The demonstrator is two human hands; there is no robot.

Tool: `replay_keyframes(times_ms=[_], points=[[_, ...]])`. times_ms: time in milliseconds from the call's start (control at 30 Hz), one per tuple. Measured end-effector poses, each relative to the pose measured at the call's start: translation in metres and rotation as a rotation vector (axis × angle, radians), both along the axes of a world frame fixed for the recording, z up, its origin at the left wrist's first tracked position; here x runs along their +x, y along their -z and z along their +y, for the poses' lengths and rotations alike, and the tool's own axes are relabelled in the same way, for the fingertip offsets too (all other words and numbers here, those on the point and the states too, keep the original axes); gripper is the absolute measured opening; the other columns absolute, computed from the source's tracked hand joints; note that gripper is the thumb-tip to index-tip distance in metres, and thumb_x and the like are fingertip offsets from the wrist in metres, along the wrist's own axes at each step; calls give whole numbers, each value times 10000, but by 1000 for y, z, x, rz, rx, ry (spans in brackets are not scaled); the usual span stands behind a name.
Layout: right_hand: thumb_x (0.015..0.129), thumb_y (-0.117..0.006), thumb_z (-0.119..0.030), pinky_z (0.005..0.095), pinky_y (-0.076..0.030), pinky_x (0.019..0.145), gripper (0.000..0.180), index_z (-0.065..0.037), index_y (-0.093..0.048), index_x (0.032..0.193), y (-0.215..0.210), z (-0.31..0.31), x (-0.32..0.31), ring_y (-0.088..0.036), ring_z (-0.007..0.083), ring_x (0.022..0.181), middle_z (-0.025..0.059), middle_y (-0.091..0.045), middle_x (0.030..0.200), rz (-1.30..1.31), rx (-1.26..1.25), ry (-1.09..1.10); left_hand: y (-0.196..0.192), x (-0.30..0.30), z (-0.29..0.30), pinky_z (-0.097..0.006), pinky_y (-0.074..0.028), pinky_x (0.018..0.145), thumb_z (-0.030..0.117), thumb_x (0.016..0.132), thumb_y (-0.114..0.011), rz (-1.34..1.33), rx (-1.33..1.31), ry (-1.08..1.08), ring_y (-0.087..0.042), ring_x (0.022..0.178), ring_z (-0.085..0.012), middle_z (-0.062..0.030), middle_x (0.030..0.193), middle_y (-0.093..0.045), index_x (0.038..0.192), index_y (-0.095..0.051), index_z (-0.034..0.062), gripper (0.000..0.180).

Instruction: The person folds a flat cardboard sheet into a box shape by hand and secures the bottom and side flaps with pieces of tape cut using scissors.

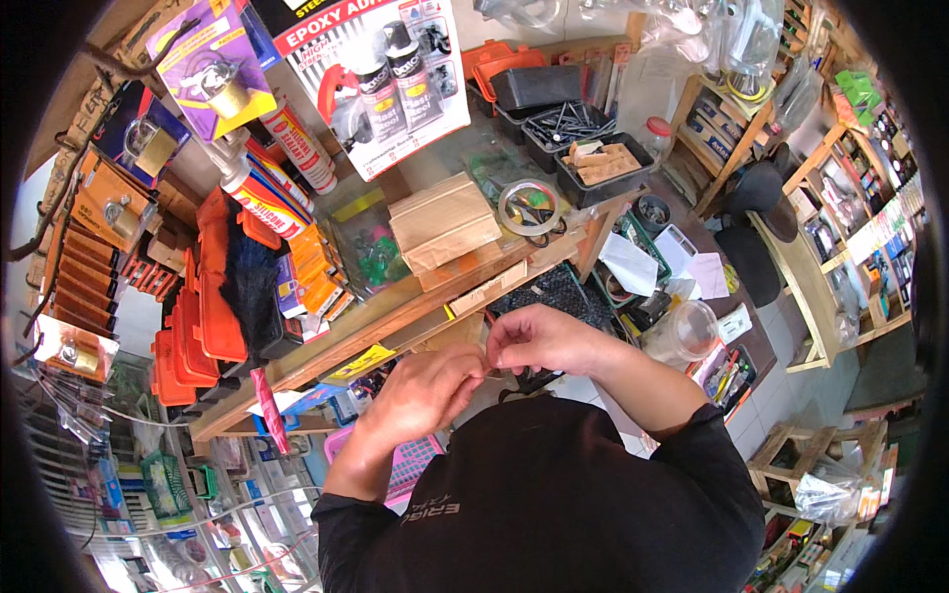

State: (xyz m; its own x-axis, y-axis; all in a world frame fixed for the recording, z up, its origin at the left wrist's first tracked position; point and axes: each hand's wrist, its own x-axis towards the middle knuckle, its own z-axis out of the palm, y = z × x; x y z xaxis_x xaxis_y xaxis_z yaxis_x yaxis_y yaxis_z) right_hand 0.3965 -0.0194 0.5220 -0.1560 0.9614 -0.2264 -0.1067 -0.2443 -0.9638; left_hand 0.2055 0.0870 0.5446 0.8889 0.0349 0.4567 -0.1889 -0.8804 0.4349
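My left hand (425,388) and my right hand (544,341) meet in front of my chest, just short of the wooden counter's edge. Fingers of both are curled and pinched together, the tips almost touching. Whatever sits between them, if anything, is too small to make out. On the counter's glass top (371,203), beyond my hands, lies a stack of brown paper packets (443,222). A roll of clear tape (508,214) rests to its right, with black-handled scissors (539,229) beside it.
Black bins of nails (566,125) and brown pieces (601,165) stand at the far right of the counter. Orange bins (208,296) and sealant tubes (267,198) crowd its left. A carded padlock (225,91) hangs above. A clear plastic jar (687,331) stands near my right forearm.
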Motion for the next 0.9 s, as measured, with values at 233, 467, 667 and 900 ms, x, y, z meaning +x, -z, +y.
replay_keyframes(times_ms=[233,467,667,900], points=[[808,-610,-100,219,-447,615,94,-17,-618,852,13,2,3,-555,73,685,-2,-607,761,-2,33,12,-3,6,-4,-346,-485,568,14,699,-655,18,63,5,-616,718,-264,-74,912,-594,903,-523,61,247],[813,-584,-68,224,-447,606,73,-9,-604,851,13,-5,5,-555,74,679,7,-600,751,-30,24,148,0,12,-6,-338,-505,604,55,685,-702,-65,200,-26,-621,754,-258,-79,1025,-580,919,-554,61,277],[839,-601,-64,195,-417,588,52,-17,-596,862,29,-10,-4,-498,31,650,-21,-568,723,-298,253,517,24,15,-1,-400,-493,742,119,660,-745,-104,260,-167,-579,922,-310,-117,1128,-535,1006,-550,70,399],[868,-585,-43,197,-415,656,18,-27,-592,868,58,-15,18,-513,30,729,-21,-590,779,-208,193,666,12,57,55,-447,-372,950,162,691,-727,-48,312,-541,-413,1205,-369,-166,1237,-456,1166,-509,90,528]])
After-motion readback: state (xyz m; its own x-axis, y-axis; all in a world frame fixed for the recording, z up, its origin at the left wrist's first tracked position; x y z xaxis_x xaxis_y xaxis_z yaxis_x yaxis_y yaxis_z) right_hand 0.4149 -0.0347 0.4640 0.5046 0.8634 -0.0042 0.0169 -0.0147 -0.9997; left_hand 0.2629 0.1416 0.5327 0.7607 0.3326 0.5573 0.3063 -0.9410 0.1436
